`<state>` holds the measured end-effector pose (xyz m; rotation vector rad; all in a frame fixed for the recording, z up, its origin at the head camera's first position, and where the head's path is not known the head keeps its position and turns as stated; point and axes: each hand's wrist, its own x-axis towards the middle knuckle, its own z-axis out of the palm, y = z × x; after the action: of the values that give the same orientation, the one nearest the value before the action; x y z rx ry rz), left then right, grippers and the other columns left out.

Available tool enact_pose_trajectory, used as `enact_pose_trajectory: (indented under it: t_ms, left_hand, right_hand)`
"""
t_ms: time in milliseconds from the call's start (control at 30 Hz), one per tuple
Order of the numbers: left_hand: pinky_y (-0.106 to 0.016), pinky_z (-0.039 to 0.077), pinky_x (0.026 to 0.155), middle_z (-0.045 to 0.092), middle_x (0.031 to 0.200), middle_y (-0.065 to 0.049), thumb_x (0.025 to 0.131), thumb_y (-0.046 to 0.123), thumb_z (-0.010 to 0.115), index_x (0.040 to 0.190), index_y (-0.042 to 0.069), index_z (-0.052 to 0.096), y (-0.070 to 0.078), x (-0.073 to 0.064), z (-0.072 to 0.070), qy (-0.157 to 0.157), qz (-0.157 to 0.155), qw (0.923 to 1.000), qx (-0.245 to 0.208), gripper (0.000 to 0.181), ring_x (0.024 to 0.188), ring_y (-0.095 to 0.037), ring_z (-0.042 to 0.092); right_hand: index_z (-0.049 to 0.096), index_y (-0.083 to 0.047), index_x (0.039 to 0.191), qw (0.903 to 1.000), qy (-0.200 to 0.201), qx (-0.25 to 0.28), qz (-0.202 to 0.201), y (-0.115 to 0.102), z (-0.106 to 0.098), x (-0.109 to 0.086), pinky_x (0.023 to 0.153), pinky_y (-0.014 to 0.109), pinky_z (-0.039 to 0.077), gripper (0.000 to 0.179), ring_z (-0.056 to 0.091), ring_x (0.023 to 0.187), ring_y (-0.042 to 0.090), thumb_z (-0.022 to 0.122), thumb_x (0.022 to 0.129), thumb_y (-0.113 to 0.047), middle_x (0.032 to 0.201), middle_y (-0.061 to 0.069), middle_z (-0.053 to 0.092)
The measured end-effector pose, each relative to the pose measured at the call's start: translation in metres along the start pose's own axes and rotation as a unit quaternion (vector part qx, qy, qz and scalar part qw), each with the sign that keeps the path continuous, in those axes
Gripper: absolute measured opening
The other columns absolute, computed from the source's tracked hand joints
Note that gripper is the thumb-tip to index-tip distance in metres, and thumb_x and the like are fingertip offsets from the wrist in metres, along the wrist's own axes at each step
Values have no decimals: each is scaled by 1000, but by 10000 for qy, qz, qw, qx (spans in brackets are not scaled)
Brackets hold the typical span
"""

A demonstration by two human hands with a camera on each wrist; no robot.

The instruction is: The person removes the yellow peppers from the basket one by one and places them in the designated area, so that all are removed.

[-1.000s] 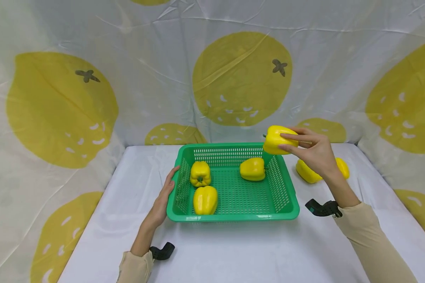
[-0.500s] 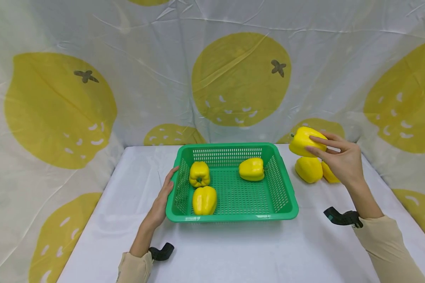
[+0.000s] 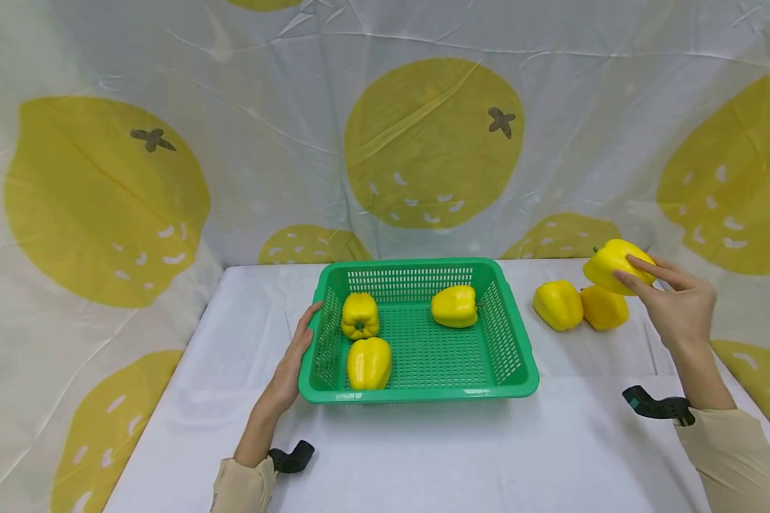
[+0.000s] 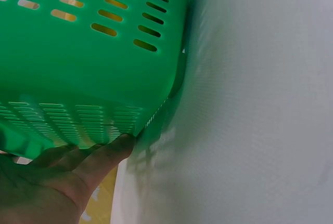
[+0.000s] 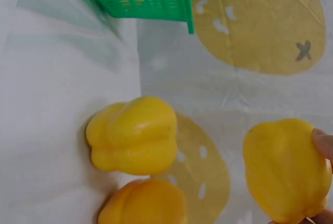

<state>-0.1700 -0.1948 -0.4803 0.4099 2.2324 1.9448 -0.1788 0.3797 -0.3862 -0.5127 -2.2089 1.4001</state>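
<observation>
Since a second ago, the person's right hand has carried a yellow pepper outward, from the green basket's far corner to well past its three o'clock side, bringing the outermost resting pepper into full view. From the left, the left hand rests at about nine o'clock on the basket, its fingers straight against the outer wall, not clenched. Within the basket, a ten o'clock pepper lies just beside an eight o'clock pepper; farther right is a two o'clock pepper, its stem toward three. Outside, at roughly three o'clock from the basket, two more lie on the white-covered table: a nearer pepper and an outer pepper, side by side, though whether they touch I cannot tell. At about twelve o'clock from the outer one, the carried pepper is pinched between the right hand's thumb and fingers, stem toward ten, clear of the resting pair in the right wrist view.
</observation>
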Motion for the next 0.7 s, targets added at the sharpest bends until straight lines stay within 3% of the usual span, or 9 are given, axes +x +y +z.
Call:
enact_pose_trajectory:
  t_ms: [100, 267, 400, 600, 700]
  left_hand:
    - [-62, 10, 122, 2, 175, 1, 114, 42, 13, 166, 36, 11, 0, 0, 0, 3, 33, 10000, -28, 52, 158, -30, 10]
    - [-63, 9, 123, 2, 175, 2, 114, 42, 13, 166, 36, 11, -1, 0, 0, -15, 60, 10000, -66, 52, 159, -30, 8]
    - [-62, 9, 123, 1, 175, 2, 114, 42, 13, 165, 37, 11, -2, -1, -1, -1, 37, 10000, -63, 52, 159, -30, 8]
    - [-53, 15, 122, 3, 175, 3, 114, 43, 13, 165, 38, 11, -1, -1, 0, -18, -13, 10000, -11, 52, 158, -28, 12]
    - [-54, 15, 121, 3, 175, 3, 114, 43, 12, 165, 38, 11, -1, 0, 0, -16, -10, 10000, -12, 52, 158, -28, 12]
  right_hand:
    - [73, -14, 127, 9985, 277, 204, 424, 11, -6, 5, 104, 14, 44, 44, 52, 125, -2, 86, 86, -24, 128, -22, 68]
    - [73, -17, 126, 9941, 607, 478, 767, 27, -14, 13, 114, 22, 40, 43, 50, 121, -5, 86, 85, -23, 124, -23, 66]
    - [74, -18, 124, 9915, 808, 596, 825, 38, -16, 17, 122, 25, 32, 43, 51, 123, -4, 87, 84, -21, 128, -20, 66]
    - [75, -18, 122, 9876, 1005, 792, 908, 54, -16, 23, 126, 27, 21, 41, 53, 120, -5, 88, 83, -20, 108, -25, 71]
    - [74, -21, 124, 9855, 1014, 724, 1155, 61, -16, 26, 125, 26, 26, 42, 52, 121, -5, 87, 84, -24, 121, -23, 71]
